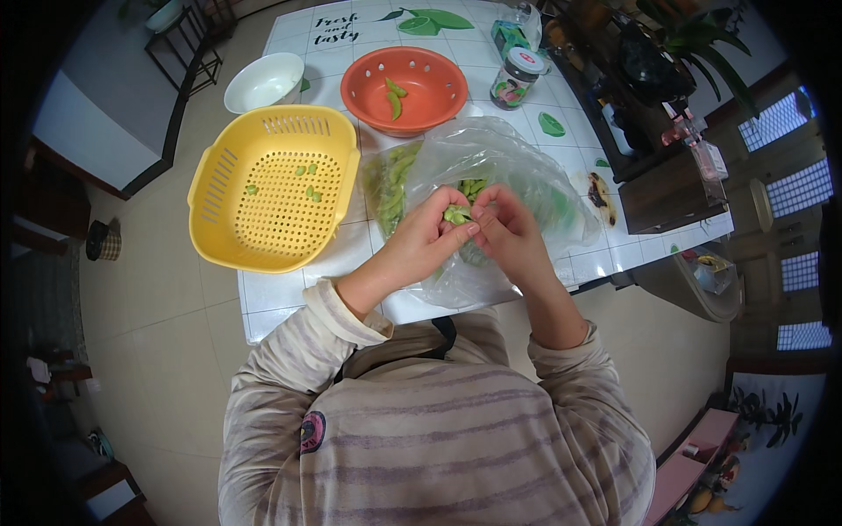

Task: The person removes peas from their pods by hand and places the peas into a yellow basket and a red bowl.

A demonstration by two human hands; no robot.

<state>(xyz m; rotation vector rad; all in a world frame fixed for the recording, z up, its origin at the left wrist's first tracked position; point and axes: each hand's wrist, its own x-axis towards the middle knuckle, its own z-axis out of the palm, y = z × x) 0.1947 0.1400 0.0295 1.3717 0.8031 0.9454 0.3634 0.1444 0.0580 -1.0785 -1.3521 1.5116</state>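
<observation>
Over a clear plastic bag (552,191), my left hand (431,233) and my right hand (506,230) meet at the fingertips. Green soybeans (456,214) and what looks like part of their pod (468,215) are pinched between them, with the left fingers around the beans and the right fingers at the pod's other end. Below and behind the hands, more pods show in the bag's mouth. Another bag of green soybean pods (396,181) lies to the left. The yellow plastic colander (220,141) holds several loose green beans (312,192).
Behind the bags stands a red-orange plastic basin (358,105) with pods (395,104) in it. A white bowl (247,82) is behind the colander. A lidded glass jar (513,82) stands at the back right, near a wooden cabinet (677,184). The table's front edge is close to my body.
</observation>
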